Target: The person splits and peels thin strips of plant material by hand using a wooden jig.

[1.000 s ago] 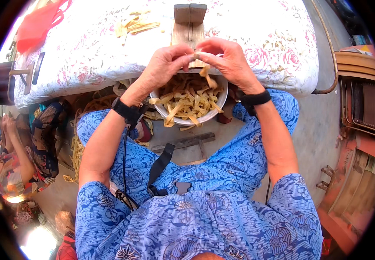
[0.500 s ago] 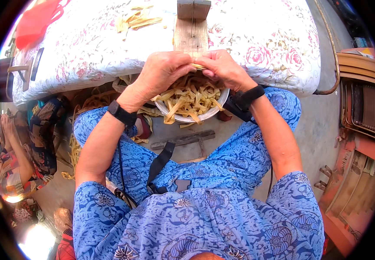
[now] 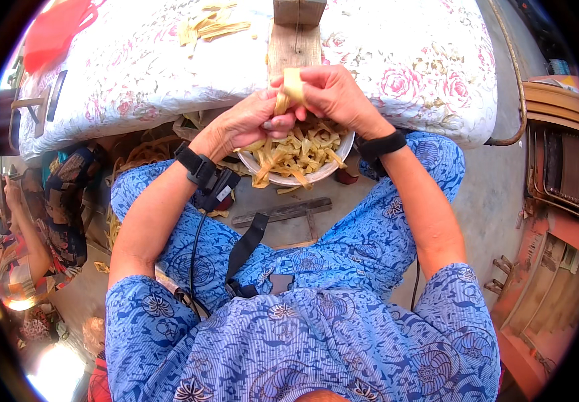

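A flat, pale yellow strip (image 3: 293,86) stands up in a loop between my hands, just above the near end of a wooden board. My left hand (image 3: 244,120) is closed on the strip's lower part, fingers curled. From the other side my right hand (image 3: 336,97) pinches it between thumb and fingers. Below them a white-rimmed bowl (image 3: 306,181) holds a heap of knotted yellow strips (image 3: 293,154), some hanging over the rim. My hands hide the bowl's far side.
The wooden board (image 3: 294,53) with an upright block (image 3: 299,12) lies on a flowered cloth (image 3: 403,47). Loose strips (image 3: 219,28) and a red bag (image 3: 51,37) lie farther left. A wooden bar (image 3: 282,212) is on the floor. Another person (image 3: 18,261) sits at left.
The strip, mostly hidden between my fingers before, now rises as a visible loop. My left hand has turned and dropped slightly; my right hand has lifted a little.
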### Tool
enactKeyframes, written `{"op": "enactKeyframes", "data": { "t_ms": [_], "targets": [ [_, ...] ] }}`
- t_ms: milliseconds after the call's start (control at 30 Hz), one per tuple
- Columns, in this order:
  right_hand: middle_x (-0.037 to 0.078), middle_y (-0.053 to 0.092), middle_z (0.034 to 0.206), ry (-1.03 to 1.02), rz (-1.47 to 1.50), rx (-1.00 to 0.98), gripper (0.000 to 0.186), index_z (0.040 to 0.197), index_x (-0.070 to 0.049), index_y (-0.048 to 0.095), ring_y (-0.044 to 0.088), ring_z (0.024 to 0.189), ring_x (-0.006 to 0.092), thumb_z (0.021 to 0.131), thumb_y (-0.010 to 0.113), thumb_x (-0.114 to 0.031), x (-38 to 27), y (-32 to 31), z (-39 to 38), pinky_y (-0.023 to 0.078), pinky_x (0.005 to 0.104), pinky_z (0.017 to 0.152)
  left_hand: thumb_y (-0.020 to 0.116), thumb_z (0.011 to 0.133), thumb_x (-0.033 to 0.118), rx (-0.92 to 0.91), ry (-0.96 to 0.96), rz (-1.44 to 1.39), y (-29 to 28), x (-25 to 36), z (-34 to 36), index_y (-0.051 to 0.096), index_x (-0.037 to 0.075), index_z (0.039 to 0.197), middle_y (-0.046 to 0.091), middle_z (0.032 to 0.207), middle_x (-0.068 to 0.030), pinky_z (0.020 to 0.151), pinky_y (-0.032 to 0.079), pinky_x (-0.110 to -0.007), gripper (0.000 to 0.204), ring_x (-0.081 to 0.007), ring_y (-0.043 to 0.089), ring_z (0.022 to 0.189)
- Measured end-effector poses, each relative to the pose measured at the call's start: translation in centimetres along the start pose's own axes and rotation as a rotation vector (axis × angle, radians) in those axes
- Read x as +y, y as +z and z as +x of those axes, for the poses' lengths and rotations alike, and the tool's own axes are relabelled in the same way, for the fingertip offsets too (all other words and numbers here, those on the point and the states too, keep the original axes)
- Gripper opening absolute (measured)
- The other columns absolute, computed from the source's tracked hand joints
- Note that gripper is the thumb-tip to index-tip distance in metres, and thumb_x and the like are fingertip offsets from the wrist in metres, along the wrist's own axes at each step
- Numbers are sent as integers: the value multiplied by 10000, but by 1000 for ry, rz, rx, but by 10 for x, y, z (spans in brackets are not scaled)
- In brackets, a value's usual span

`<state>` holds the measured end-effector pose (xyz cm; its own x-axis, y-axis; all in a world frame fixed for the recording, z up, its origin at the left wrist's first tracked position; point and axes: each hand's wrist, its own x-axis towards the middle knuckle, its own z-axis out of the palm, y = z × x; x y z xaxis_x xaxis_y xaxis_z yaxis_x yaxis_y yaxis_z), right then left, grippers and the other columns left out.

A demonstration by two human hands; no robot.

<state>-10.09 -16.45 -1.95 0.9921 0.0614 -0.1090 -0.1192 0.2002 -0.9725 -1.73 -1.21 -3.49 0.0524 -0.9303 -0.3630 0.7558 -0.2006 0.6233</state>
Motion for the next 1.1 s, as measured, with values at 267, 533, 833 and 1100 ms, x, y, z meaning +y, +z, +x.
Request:
{"op": "enactKeyframes", "data": {
  "t_ms": [267, 533, 833, 1100],
  "targets": [
    [1, 578, 655, -563, -746, 108, 216, 982, -99, 659, 502, 557, 96, 790, 619, -191, 19, -8, 0, 396, 205, 477, 552, 860, 186, 123, -79, -47, 12, -7, 11, 530, 41, 781, 388, 529, 75, 411, 241, -167, 167, 2, 288, 410],
    [74, 560, 558, -272, -793, 490, 195, 773, -97, 668, 534, 506, 199, 755, 625, -287, -3, 4, -1, 415, 323, 498, 536, 873, 190, 529, 525, 58, 17, -1, 12, 593, 17, 889, 534, 674, 14, 456, 338, -163, 183, -14, 402, 507],
    [87, 559, 570, -323, -830, 535, 114, 662, -88, 619, 540, 491, 240, 716, 600, -187, 8, 15, -2, 411, 333, 468, 529, 874, 298, 638, 493, 847, 13, -7, 11, 617, 18, 803, 505, 599, 37, 481, 342, -185, 302, -27, 412, 544],
    [-9, 515, 517, -376, -384, 559, 66, 697, -15, 610, 440, 473, 49, 734, 619, -68, 0, 10, 2, 343, 223, 431, 507, 890, 229, 472, 351, -31, 19, 2, 10, 565, 26, 955, 356, 569, 91, 431, 239, -165, 220, -7, 294, 479]
  ]
}}
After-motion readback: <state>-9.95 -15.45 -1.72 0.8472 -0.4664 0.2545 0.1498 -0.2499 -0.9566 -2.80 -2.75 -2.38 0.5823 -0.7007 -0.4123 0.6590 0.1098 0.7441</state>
